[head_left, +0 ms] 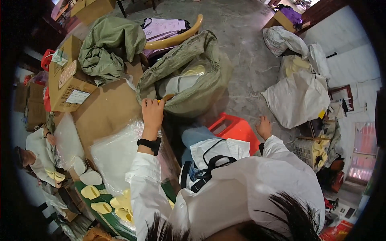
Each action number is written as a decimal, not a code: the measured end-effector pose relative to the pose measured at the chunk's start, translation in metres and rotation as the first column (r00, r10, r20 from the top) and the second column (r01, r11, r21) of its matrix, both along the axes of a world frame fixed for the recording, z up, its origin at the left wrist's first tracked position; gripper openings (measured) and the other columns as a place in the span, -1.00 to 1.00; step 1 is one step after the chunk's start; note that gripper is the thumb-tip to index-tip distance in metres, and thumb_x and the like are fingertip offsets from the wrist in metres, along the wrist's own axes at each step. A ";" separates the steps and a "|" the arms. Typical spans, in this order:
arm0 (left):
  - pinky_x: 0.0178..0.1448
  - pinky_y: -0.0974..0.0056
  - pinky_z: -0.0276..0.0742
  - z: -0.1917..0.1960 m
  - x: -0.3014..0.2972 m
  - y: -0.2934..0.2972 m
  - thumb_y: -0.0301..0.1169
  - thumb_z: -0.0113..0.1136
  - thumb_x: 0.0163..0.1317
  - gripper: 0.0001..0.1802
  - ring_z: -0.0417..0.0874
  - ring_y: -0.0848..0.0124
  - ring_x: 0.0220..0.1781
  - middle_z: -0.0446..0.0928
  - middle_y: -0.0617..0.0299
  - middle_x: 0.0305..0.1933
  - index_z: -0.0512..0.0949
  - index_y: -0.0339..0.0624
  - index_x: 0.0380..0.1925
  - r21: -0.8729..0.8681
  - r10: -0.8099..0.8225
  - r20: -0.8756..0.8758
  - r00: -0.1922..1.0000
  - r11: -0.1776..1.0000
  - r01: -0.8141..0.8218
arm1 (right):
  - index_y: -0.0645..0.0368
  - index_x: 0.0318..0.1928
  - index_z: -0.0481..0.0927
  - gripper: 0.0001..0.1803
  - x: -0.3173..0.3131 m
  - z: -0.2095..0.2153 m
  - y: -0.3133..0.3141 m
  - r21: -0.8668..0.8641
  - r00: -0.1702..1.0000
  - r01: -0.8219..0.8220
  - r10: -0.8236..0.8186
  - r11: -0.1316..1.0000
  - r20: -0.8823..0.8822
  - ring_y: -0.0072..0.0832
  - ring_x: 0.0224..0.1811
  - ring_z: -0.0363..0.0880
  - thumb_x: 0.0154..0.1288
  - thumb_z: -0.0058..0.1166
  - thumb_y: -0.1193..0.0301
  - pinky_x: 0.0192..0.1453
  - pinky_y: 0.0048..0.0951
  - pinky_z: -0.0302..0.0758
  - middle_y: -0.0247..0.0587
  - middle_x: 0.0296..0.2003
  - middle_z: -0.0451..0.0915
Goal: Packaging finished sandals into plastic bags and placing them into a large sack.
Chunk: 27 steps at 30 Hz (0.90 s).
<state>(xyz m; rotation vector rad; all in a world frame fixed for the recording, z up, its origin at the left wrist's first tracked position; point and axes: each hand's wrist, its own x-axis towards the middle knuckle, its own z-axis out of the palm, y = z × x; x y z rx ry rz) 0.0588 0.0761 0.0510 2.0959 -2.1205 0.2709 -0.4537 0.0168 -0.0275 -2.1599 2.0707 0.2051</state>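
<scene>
My left hand (152,113) is at the near left rim of a large open green woven sack (205,96). Its fingers are curled round a small orange object (166,97), whose kind I cannot make out. White and pale yellow pieces in clear plastic (181,83) lie inside the sack. My right hand (264,127) is held out to the right of a red plastic stool (235,127), fingers apart and holding nothing. Clear plastic bags (114,146) lie in a stack on the table, left of my left forearm.
Cardboard covers the table (108,108), with a carton (70,86) and a crumpled green sack (108,48) on it. Yellow slipper-shaped pieces (100,207) lie near left. A person (36,156) sits at the far left. White sacks (299,98) stand on the right.
</scene>
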 end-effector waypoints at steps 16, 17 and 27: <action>0.13 0.07 0.22 -0.016 0.000 0.000 -0.51 0.10 -0.06 -0.67 0.44 0.18 -0.14 0.50 0.16 -0.29 0.50 -0.10 -0.20 -0.024 0.090 -0.092 0.992 0.995 -0.093 | 0.24 -0.07 0.44 -0.56 0.040 -0.052 0.011 0.400 0.943 -0.213 0.080 0.892 0.325 -0.05 -0.16 0.52 0.01 0.06 0.31 -0.09 -0.16 0.42 0.08 -0.21 0.53; 0.13 0.07 0.22 -0.017 0.000 -0.001 -0.51 0.10 -0.06 -0.67 0.44 0.18 -0.14 0.50 0.16 -0.29 0.50 -0.10 -0.20 -0.022 0.047 -0.085 0.995 0.999 -0.049 | 0.23 -0.10 0.48 -0.56 0.033 -0.061 0.022 0.426 0.938 -0.268 0.134 0.864 0.319 -0.06 -0.20 0.54 0.00 0.07 0.24 -0.12 -0.17 0.44 0.08 -0.25 0.56; -0.11 0.06 0.32 -0.030 0.001 0.006 -0.32 0.20 -0.15 -0.58 0.49 0.11 -0.27 0.52 0.10 -0.37 0.46 -0.14 -0.19 0.190 0.063 0.124 0.990 0.978 -0.086 | 0.19 -0.21 0.59 -0.54 -0.017 -0.104 0.069 0.776 0.953 -0.032 -0.214 0.630 0.213 -0.10 -0.23 0.57 -0.04 0.06 0.10 -0.19 -0.15 0.46 0.09 -0.29 0.58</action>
